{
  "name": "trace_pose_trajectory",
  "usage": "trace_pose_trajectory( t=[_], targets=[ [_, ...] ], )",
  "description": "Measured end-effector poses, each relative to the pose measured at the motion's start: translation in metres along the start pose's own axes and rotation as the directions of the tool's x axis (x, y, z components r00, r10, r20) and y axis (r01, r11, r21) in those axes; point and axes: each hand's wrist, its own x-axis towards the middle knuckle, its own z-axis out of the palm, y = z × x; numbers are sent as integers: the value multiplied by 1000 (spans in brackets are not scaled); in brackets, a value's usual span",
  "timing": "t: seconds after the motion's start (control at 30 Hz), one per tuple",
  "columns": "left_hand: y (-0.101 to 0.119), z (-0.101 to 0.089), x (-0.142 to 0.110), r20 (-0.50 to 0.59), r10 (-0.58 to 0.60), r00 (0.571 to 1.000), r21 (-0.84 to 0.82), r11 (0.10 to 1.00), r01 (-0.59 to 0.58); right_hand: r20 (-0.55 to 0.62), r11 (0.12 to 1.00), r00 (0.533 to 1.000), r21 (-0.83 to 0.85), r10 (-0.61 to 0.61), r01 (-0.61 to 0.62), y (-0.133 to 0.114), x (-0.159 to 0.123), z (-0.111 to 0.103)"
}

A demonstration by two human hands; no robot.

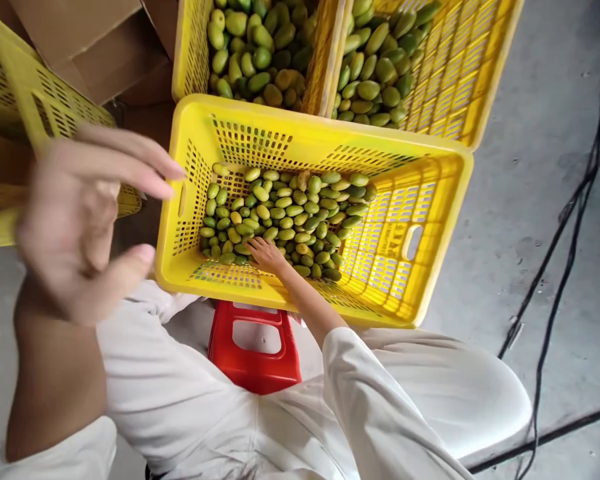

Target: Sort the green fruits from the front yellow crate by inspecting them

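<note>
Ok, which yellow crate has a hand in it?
The crate nearest the red stool: the right hand touches green fruit inside; no hand is in the others.

The crate is moulded in smooth, lightly shiny plastic, and a softly glossed, smooth skin is seen on the fruit; the stool is formed of glossy plastic, the trousers are sewn from matt cloth, the box is made of dull cardboard, and the floor is finished in matt, concrete-like grey
</note>
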Motion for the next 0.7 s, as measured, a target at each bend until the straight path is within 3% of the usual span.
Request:
trace_pose_trajectory(
  t=[0.07, 0.17, 0.27, 0.5, 0.7],
  targets=[
    [-3, 5, 0, 107, -72, 992, -199, 976, 93, 11, 999, 999, -9, 50, -50, -9, 21, 5],
    [-7, 12, 1, 245, -42, 969, -133, 988, 77, 20, 989, 989, -26, 144, -144, -23, 45, 9],
    [-12, 13, -1, 274, -70, 959, -43, 995, 85, 39, 989, 989, -32, 145, -143, -28, 50, 8],
    [-19, 4, -13, 295, -151, 944, 121, 985, 120, 122, 995, 987, -29, 101, -98, -23, 31, 7],
    [-20, 6, -16, 324, -178, 929, 188, 975, 121, 94, 984, 979, -14, 181, -180, -37, 51, 4]
  ],
)
